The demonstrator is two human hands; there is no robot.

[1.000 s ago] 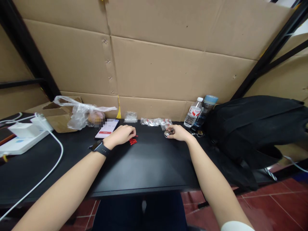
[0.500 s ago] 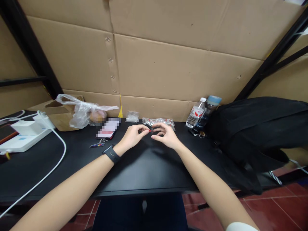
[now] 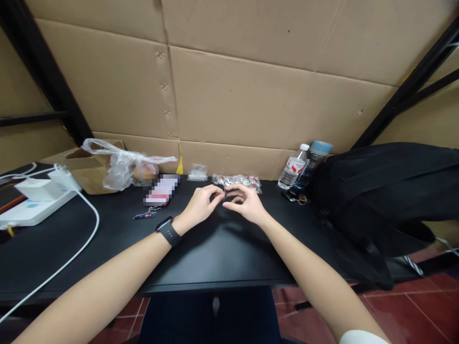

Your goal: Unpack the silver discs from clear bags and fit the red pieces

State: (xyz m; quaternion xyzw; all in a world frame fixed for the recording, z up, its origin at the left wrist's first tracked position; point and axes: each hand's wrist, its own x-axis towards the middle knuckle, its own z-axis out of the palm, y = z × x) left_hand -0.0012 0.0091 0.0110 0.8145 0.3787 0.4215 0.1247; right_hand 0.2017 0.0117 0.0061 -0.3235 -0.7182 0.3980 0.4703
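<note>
Since the half-open right grip (image 3: 246,204) holds a thin disc (image 3: 224,196) and left grip (image 3: 201,205) pinches a red bit (image 3: 217,194) (mostly hidden), looks unfinished.

No wording or number can be read with certainty.
The clear bottle (image 3: 286,180) bears a red-and-white label (image 3: 295,165), its small lettering too blurred to make out; coarse blocks mask the phone screen (image 3: 161,188), leaving it illegible.
</note>
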